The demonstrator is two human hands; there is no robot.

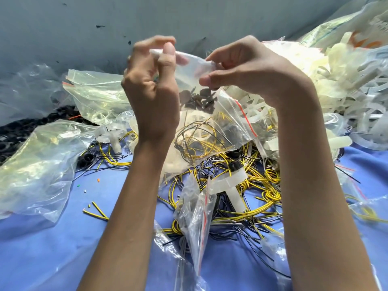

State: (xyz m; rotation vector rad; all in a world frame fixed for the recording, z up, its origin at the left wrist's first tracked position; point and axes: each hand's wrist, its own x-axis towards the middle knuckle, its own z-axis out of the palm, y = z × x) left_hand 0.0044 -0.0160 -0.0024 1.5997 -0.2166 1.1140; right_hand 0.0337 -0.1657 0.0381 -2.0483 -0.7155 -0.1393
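It looks like the top strip of the small clear plastic zip bag (190,75) is being worked, so keep the bag upright and the edge pulled flat, or the bits inside may spill. The left hand (151,85) has its grip pinched on the top left corner. The right hand (247,74) pinches the top right edge. The bag hangs in the air between them, above the blue surface (52,248) and the tangled yellow and black wires (241,175). It is thin, see-through and crinkly, with small dark metal pieces (197,99) piled at its bottom.
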